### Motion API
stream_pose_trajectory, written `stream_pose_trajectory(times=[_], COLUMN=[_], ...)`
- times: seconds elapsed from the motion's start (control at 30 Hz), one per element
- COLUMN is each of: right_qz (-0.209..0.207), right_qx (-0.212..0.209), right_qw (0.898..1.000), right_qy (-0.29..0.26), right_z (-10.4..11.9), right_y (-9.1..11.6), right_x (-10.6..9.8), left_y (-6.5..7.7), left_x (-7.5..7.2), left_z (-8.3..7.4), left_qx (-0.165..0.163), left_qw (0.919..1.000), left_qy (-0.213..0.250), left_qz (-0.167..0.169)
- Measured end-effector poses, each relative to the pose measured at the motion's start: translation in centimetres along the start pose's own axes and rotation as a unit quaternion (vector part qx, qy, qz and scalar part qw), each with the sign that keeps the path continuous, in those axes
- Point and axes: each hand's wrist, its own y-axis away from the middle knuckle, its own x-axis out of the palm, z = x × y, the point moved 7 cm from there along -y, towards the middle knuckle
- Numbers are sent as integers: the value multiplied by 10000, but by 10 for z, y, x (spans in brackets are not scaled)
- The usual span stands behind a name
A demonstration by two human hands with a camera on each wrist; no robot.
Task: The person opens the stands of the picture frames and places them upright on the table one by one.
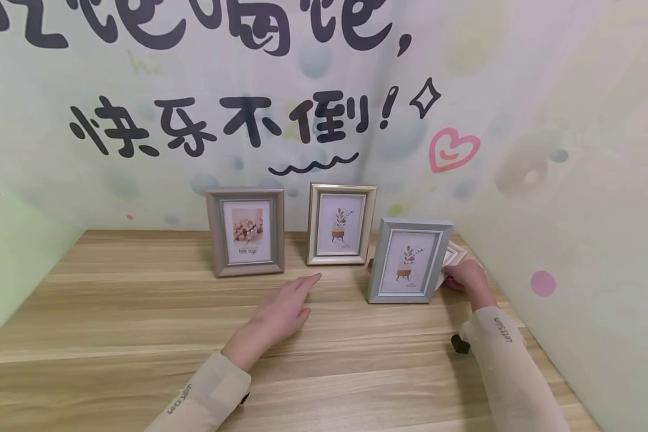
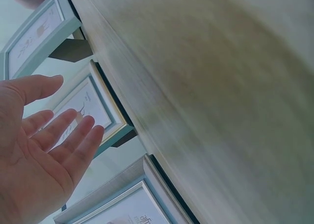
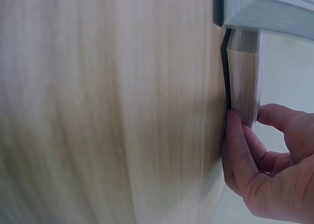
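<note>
My right hand (image 1: pixel 468 279) pinches the near edge of a pale picture frame (image 1: pixel 455 254) at the right. Most of that frame is hidden behind an upright blue-grey picture frame (image 1: pixel 378 264). In the right wrist view, thumb and fingers grip the wood-toned side of the pale frame (image 3: pixel 244 79), low by the tabletop. My left hand (image 1: pixel 282 309) holds nothing, its fingers extended over the table. Closest to its fingertips stands a gold-edged picture frame (image 1: pixel 313 225) with a plant print. To the left is a brownish picture frame (image 1: pixel 213 234) with a flower print.
The wood-grain table (image 1: pixel 113 318) meets a printed cloth backdrop (image 1: pixel 237 120) at the back. A pale wall (image 1: pixel 588 240) runs close along the table's right edge, beside my right arm. The three upright frames stand toward the back.
</note>
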Motion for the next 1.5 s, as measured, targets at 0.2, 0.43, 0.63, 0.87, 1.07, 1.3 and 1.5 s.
stream_pose_trajectory(times=[0.2, 0.43, 0.63, 0.87, 1.07, 1.3, 1.5], right_qz=[-128, -179, -73, 701, 631, 470, 214], right_qx=[95, 258, 782, 1022, 1069, 829, 544], right_qw=[9993, 9989, 9775, 9214, 9040, 8947, 8751], right_qy=[-324, -353, -1960, -3684, -4090, -4364, -4805], right_z=[4, 5, -7, -9, -8, 0, 5], right_y=[6, 9, 7, 11, 14, 22, 28], right_x=[-3, -5, -3, 1, -4, -15, -28], left_y=[0, 1, 2, 3, 3, 4, 4], left_x=[-1, -2, -2, -2, -3, -4, -2], left_z=[0, 1, 0, 1, 1, 1, 3], left_qx=[2, -23, 12, 21, 51, 80, 79], left_qw=[10000, 10000, 10000, 10000, 10000, 10000, 10000], left_qy=[-1, 16, -46, -17, -2, -52, -48], left_qz=[-18, -16, -19, -7, 5, -13, -12])
